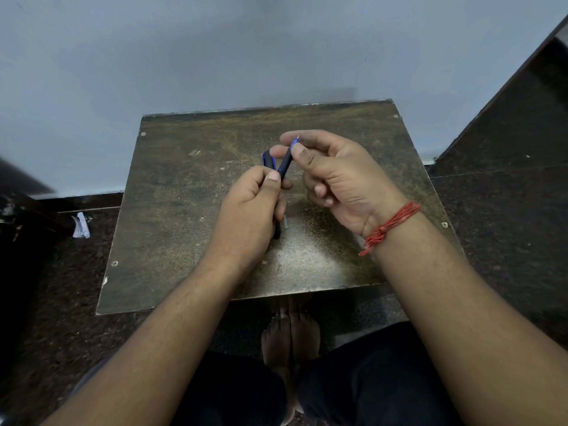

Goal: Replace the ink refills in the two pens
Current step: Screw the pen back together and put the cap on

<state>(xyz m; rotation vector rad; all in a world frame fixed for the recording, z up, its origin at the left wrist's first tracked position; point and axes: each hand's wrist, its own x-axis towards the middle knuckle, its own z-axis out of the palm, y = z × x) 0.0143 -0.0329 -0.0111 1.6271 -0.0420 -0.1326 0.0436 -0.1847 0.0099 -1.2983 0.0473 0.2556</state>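
Note:
Both hands are raised over a small worn table (190, 192). My right hand (335, 179) pinches the dark blue front section of a pen (286, 162) near its tip, and the fine point sticks up past the thumb. My left hand (249, 207) is closed around the dark rear barrel (269, 160), whose blue-clipped end shows above the thumb. The two sections meet at an angle between my hands. Just below the left hand, a small silvery piece (285, 222) and a dark pen end (276, 233) rest on the table, partly hidden.
The table stands against a pale wall, with dark speckled floor around it. A crumpled white scrap (81, 226) lies on the floor at the left. A red thread band (388, 226) is on the right wrist. Bare feet (290, 333) show under the near edge.

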